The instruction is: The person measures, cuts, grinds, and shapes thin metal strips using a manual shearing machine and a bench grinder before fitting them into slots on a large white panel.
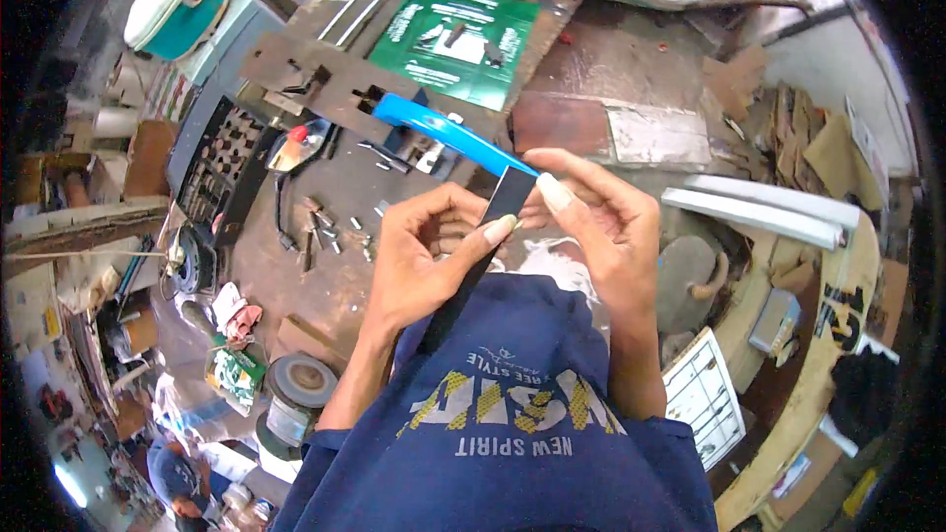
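Note:
A long black flat strip (509,194) runs up from the front of my shirt. My left hand (429,246) grips it with the thumb pressed on its face and the fingers curled behind. The top end of the strip meets a curved, glossy blue bar (448,131), which slants up to the left over the bench. My right hand (603,222) pinches near that meeting point, thumb in front and index finger behind the bar's lower end. Whether the bar and strip are joined cannot be seen. The other fingers of both hands are partly hidden.
Small metal pins (330,232) and a red-topped tool (298,138) lie on the bench. A green printed sheet (458,39) is spread at the back. A bench grinder (301,381) stands at lower left, white bars (764,212) at right. Another person (177,473) is at far lower left.

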`<state>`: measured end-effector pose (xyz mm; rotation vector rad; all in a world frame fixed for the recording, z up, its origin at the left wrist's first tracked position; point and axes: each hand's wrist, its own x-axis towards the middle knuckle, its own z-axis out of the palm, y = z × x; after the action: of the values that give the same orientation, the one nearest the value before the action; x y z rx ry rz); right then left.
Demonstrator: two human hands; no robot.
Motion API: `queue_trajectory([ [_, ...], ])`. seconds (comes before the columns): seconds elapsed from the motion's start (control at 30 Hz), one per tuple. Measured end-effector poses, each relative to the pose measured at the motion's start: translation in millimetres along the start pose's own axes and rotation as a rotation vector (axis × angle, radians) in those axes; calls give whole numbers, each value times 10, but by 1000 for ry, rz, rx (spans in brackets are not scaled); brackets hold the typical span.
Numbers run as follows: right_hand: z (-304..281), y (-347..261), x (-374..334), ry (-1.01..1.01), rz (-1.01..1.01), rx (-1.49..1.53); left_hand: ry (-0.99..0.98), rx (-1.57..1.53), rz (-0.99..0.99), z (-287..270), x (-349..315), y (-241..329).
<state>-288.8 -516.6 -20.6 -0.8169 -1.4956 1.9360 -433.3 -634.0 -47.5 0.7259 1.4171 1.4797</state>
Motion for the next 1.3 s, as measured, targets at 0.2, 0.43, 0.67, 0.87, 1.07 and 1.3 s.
queue_trajectory([
  [0.2, -200, 566, 652, -46, -144, -822, 155, 56, 38, -642, 389, 83],
  [0.43, -716, 1221, 780, -491, 336, -888, 654, 548, 194, -2162, 948, 290],
  [0.67, -500, 1069, 1045, -602, 405, -964, 754, 1020, 284, -2961, 1397, -434],
  [0.87, 186, 135, 1410, -587, 814, -998, 794, 1006, 335, -2983, 1534, -688],
  [1.07, 72, 266, 1295, -517, 741, -1160, 791, 1032, 247, -2946, 1622, -748],
  [1.3, -178, 518, 1128, -512, 711, -1182, 769, 1028, 244, -3017, 1617, -725],
])
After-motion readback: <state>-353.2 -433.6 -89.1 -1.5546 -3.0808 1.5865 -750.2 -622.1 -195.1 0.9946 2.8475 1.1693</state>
